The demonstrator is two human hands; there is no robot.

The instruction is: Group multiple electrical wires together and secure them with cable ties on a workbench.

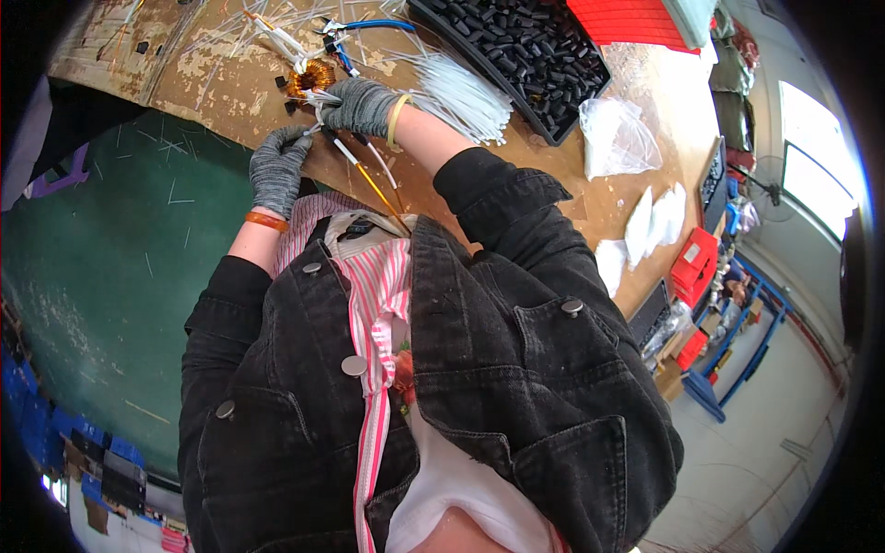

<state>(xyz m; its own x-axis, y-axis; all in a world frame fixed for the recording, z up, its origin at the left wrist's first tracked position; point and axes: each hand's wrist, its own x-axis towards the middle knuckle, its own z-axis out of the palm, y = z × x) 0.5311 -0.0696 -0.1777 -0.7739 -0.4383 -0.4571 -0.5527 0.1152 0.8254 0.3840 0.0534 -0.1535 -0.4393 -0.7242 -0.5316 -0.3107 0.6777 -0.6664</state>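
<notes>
A ring-shaped coil wound with copper wire lies near the table's front edge, with white-sleeved leads running from it. My right hand, in a grey knit glove, is closed around the leads beside the coil. My left hand, gloved alike, is just below and left, fingertips pinched on a thin white strip that looks like a cable tie. The fingers hide part of it. Below my right hand, wires with white, black and orange sleeving hang over the edge toward my jacket.
Loose white cable ties lie right of my right hand. Blue-handled cutters rest behind the coil. A black tray holds many small black parts. Farther right are a clear plastic bag and white packets. Green floor shows at left.
</notes>
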